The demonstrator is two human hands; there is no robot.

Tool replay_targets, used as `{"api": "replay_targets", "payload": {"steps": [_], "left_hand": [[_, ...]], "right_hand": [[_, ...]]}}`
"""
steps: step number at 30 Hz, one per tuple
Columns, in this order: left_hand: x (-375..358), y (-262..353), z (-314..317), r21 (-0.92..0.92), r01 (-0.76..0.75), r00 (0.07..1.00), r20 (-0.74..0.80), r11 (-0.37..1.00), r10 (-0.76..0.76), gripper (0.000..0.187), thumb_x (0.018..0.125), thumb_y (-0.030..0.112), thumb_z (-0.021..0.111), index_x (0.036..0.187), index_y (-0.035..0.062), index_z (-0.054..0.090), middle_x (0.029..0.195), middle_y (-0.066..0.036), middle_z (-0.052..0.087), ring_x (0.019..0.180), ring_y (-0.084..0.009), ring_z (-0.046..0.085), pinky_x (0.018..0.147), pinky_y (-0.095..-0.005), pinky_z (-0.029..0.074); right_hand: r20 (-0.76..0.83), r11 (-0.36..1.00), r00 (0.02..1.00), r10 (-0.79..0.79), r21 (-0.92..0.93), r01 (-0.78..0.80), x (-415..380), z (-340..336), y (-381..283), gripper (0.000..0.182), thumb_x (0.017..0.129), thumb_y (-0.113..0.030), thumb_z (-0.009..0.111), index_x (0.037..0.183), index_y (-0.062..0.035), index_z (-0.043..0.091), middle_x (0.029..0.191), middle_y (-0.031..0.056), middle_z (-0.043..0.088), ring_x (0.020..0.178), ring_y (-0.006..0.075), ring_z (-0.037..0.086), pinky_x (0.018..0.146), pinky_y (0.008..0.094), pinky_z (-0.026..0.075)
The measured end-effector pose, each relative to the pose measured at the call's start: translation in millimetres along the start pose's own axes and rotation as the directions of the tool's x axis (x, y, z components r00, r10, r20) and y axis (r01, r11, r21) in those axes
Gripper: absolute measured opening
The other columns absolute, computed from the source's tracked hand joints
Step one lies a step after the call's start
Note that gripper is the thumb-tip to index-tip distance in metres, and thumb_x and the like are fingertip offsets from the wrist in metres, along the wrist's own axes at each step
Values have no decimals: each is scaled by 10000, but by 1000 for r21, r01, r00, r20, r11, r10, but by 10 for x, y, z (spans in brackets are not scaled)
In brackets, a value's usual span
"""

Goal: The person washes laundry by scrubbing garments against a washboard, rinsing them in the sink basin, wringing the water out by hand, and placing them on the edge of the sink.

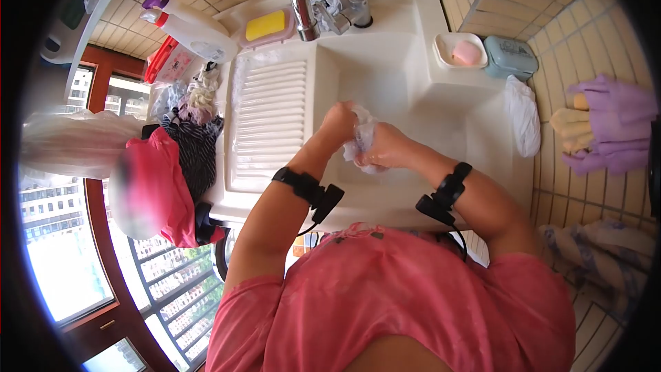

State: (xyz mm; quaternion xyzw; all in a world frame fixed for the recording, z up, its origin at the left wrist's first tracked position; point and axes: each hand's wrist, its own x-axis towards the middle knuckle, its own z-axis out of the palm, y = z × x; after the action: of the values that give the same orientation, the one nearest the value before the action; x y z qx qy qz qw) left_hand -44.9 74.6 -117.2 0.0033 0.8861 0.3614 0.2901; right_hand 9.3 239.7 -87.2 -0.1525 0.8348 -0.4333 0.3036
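Both my hands are closed on a small, wet, whitish cloth (362,129) above the sink basin (441,131). My left hand (337,122) grips its upper left side, the fingers curled into a fist. On the lower right, my right hand (383,146) is wrapped around the rest of it. The cloth is bunched up, so its exact kind cannot be made out. To the left of my hands lies the sink's ribbed washboard (272,117). Beyond them rises the chrome faucet (300,0).
A yellow sponge (266,25) in a dish and a spray bottle (193,31) stand back left. At right are a pink soap (467,53), a teal box (511,58) and a white cloth (523,116). Dark striped clothing (194,151) hangs at the left edge.
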Motion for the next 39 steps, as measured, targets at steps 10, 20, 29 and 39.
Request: {"api": "replay_targets", "payload": {"steps": [10, 20, 29, 39], "left_hand": [[222, -407, -52, -470, 247, 953, 278, 847, -123, 407, 940, 206, 618, 1313, 52, 571, 1097, -132, 687, 877, -263, 721, 676, -374, 621], [-245, -319, -291, -946, 73, 875, 212, 315, 435, 729, 875, 427, 738, 1447, 84, 443, 1273, -121, 620, 1170, -264, 612, 1021, -432, 490], [-133, -1, -109, -605, 165, 985, 66, 779, -157, 252, 863, 104, 505, 1082, 70, 625, 960, -124, 666, 826, -277, 657, 688, -396, 532], [358, -219, 40, 89, 221, 975, -46, 971, -218, 436, 842, 249, 623, 1223, 36, 612, 1089, -194, 686, 987, -337, 688, 803, -407, 573]], "right_hand": [[-117, 996, 991, 72, 62, -66, 185, 78, 486, 371, 676, -300, 785, 945, -50, 735, 916, 193, 730, 781, 334, 707, 732, 407, 557], [212, 363, 975, -60, 915, -176, -44, -257, 237, 726, 707, -295, 838, 1324, -24, 568, 1192, 91, 653, 1075, 175, 625, 917, 326, 510], [207, 959, 978, -19, 281, -41, -12, -170, -81, 702, 700, -327, 882, 1220, 35, 578, 1082, 146, 682, 1013, 261, 663, 898, 356, 520], [-333, 920, 941, -65, -384, -73, 190, 300, 255, 436, 742, -207, 770, 1053, 61, 621, 993, 212, 693, 891, 377, 693, 784, 444, 559]]}}
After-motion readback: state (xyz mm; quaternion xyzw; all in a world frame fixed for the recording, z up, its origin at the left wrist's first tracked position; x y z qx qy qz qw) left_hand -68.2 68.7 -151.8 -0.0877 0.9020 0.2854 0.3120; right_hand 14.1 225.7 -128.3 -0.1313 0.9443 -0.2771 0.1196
